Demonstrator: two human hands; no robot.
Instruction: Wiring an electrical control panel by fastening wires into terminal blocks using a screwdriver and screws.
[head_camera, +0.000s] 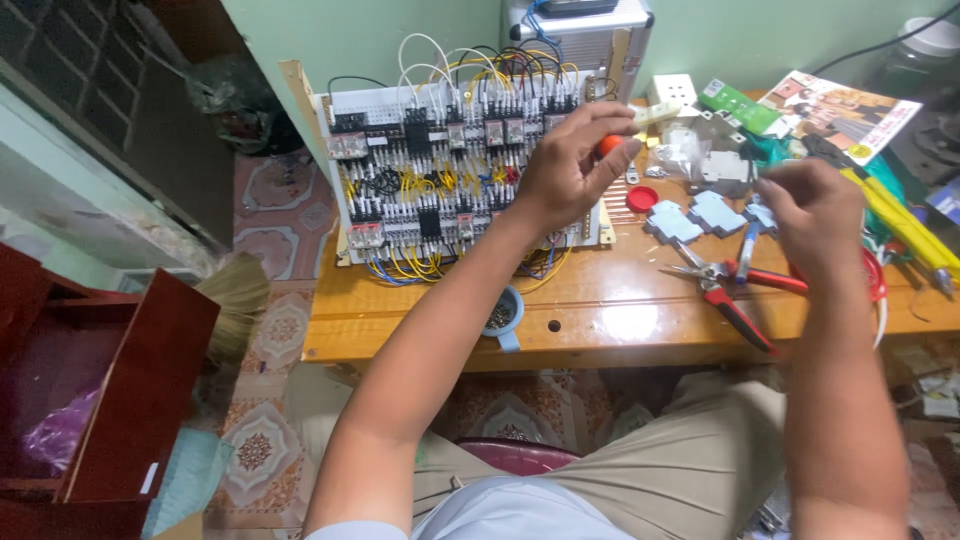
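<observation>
My left hand (570, 165) is closed around a screwdriver (640, 125) with an orange and pale yellow handle, held just in front of the right edge of a wiring panel (430, 170). The panel stands tilted on the wooden table (600, 310) and is packed with relays and yellow, black and white wires. My right hand (815, 210) hovers over the table's right side with its fingers pinched together; what it pinches is too small to tell. Red-handled pliers (735, 290) lie just below and left of it.
Pale blue plastic parts (695, 215), a red cap (642, 198), a small cup of screws (500, 318), a green box (740, 108), a magazine (850, 110) and yellow tools (905, 225) crowd the table. A silver case (590, 40) stands behind the panel. A dark red wooden box (110, 400) sits left on the floor.
</observation>
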